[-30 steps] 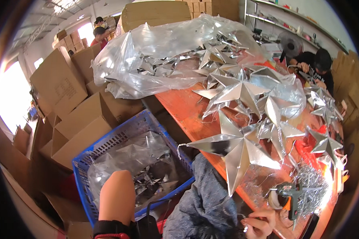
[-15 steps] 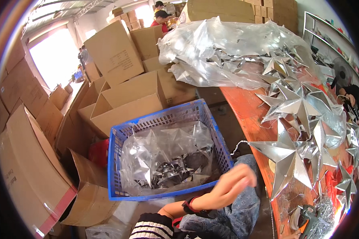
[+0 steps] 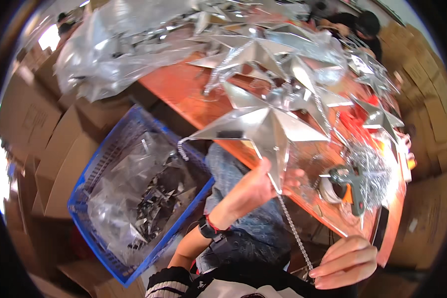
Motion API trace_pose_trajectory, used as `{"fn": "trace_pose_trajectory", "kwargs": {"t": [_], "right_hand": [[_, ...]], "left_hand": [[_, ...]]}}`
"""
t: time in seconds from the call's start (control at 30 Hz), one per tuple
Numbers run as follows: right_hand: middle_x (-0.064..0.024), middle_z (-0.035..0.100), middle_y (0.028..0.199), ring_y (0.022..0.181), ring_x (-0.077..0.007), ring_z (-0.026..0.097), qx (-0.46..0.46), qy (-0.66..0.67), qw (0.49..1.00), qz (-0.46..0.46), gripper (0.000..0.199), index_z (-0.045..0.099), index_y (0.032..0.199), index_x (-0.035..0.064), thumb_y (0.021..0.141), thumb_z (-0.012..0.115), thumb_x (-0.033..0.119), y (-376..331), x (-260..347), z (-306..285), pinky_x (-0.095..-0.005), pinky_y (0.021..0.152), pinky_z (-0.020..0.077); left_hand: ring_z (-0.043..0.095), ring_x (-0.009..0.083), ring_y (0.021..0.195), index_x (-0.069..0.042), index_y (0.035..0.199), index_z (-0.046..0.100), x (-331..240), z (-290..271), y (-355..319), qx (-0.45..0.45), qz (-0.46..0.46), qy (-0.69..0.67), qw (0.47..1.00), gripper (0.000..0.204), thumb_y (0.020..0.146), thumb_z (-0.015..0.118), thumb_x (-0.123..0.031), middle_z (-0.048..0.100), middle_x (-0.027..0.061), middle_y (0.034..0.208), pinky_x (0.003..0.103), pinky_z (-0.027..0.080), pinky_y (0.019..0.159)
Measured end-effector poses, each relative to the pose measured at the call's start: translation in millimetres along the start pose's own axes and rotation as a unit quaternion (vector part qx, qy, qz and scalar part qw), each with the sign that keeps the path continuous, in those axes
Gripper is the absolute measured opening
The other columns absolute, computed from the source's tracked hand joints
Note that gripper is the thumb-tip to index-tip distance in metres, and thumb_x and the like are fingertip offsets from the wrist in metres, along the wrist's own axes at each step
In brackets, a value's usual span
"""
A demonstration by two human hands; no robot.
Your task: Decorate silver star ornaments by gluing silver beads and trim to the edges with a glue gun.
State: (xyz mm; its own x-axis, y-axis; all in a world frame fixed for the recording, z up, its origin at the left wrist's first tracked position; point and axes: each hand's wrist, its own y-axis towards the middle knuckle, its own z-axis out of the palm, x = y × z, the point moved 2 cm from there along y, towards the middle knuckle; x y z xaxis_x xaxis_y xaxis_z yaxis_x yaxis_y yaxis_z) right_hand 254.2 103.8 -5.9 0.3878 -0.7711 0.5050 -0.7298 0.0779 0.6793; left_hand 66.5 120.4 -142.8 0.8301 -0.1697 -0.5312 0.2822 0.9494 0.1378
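A large silver foil star (image 3: 268, 121) is tilted over the table's near edge. My left hand (image 3: 253, 186) grips its lower point between thumb and fingers. From that point a twisted silver cord (image 3: 294, 228) runs down to the right, fairly straight. Its far end is pinched in my closed right hand (image 3: 346, 263), near the table's front corner. Another short length of cord (image 3: 183, 149) dangles from the star's left tip. Right of the star lie a dark green glue gun (image 3: 351, 184) with an orange trigger, a tape roll (image 3: 329, 191) and a heap of silver tinsel (image 3: 375, 174).
More silver stars (image 3: 253, 52) crowd the orange-red table (image 3: 176, 94). Clear plastic sheeting (image 3: 109, 54) covers its far left. Below left stands a blue crate (image 3: 169, 233) with bagged silver pieces. Cardboard boxes (image 3: 30, 116) are stacked left and right. A person (image 3: 365, 30) works across the table.
My view has swung right, toward the table. My left hand has gone from beside the crate to the star's lower point. My right hand has come into view, holding the cord.
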Motion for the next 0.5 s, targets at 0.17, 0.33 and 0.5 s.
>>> {"fn": "trace_pose_trajectory", "kwargs": {"t": [0.17, 0.33, 0.5], "right_hand": [[-0.0109, 0.067, 0.084, 0.074, -0.0144, 0.058, 0.044, -0.011, 0.997, 0.066, 0.007, 0.068, 0.08, 0.0035, 0.074, 0.067, 0.003, 15.6, 11.7, -16.0, -0.0195, 0.064, 0.0497], [-0.0093, 0.063, 0.079, 0.063, -0.0149, 0.058, 0.066, -0.096, 0.99, 0.084, 0.005, 0.063, 0.077, 0.0022, 0.077, 0.062, 0.007, 53.0, 6.3, -48.7, -0.0247, 0.057, 0.0481], [-0.0014, 0.054, 0.076, 0.066, -0.0092, 0.05, -0.048, -0.041, 0.952, 0.299, 0.01, 0.052, 0.089, 0.0032, 0.083, 0.057, 0.01, 90.8, -56.4, -49.6, -0.0227, 0.058, 0.0428]], "left_hand": [[0.051, 0.0235, 0.104, -0.007, 0.123, 0.043, 10.7, -3.4, -0.9, 0.009, 0.036, -0.08, 0.996, 0.047, 0.093, 0.038, -0.043, 0.053, 0.0116, 0.114, 0.036, 0.041, 0.087], [0.047, 0.0204, 0.098, -0.014, 0.116, 0.048, 15.8, 1.0, 1.6, -0.008, 0.019, -0.097, 0.995, 0.045, 0.089, 0.042, -0.048, 0.051, 0.0076, 0.106, 0.033, 0.039, 0.078], [0.045, 0.0201, 0.091, -0.016, 0.104, 0.052, 5.6, 2.5, -5.8, -0.092, 0.009, -0.08, 0.992, 0.036, 0.089, 0.042, -0.048, 0.047, 0.0069, 0.098, 0.031, 0.037, 0.075]]}}
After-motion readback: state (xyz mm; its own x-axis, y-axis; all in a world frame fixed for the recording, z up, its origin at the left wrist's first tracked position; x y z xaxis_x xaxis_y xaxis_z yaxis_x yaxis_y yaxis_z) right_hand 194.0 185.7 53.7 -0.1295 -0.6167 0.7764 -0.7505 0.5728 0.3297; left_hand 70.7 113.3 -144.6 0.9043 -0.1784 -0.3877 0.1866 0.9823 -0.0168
